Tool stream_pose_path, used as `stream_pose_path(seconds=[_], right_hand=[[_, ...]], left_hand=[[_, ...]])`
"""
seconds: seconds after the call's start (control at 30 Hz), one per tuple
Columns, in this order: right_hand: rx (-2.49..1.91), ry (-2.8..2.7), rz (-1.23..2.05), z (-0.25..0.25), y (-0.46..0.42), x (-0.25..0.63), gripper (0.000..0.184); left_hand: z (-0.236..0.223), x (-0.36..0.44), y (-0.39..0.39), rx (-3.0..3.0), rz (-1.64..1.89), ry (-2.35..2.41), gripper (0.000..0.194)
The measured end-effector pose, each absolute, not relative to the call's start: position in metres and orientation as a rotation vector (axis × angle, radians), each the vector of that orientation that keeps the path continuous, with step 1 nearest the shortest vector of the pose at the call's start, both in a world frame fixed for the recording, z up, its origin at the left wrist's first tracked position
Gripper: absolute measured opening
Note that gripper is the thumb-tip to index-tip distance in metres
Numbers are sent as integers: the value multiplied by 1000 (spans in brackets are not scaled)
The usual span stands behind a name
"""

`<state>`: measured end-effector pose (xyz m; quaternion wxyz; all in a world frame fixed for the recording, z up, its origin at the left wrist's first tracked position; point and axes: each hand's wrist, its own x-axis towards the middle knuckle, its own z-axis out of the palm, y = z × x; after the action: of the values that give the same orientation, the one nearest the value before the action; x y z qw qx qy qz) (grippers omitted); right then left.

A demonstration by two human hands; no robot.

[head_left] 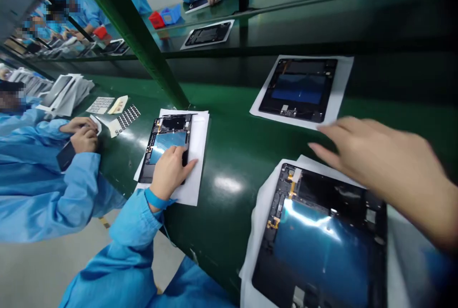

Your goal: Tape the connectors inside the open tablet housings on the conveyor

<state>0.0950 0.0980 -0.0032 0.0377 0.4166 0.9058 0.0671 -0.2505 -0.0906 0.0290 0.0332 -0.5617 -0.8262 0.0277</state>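
Observation:
My left hand lies on an opened tablet at the middle left, fingers over its shiny blue battery area and thumb out toward the white paper sheet beneath. My right hand is slightly blurred, thumb and fingers apart with nothing between them. Its fingertips are near the lower right corner of another white sheet, which carries a second opened tablet. Below the right hand, a larger-looking opened tablet rests on a stack of white sheets, its blue battery and orange flex cables exposed.
A slanted green post rises from the green bench. To the left, a co-worker's hands are near sticker sheets and piled papers. Across the raised shelf lie another tablet and red and blue bins.

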Motion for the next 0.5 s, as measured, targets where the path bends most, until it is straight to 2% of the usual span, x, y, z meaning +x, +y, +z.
stream_pose_path(seconds=[0.13, 0.33, 0.5], right_hand=[[1165, 2630, 146, 7, 157, 24, 30], [1065, 2530, 105, -6, 183, 13, 37], [1041, 2541, 93, -6, 191, 6, 39]], left_hand=[[20, -249, -85, -1731, 4, -2567, 22], [26, -236, -88, -1888, -119, -2540, 17], [22, -161, -74, -2652, -150, -2291, 22]])
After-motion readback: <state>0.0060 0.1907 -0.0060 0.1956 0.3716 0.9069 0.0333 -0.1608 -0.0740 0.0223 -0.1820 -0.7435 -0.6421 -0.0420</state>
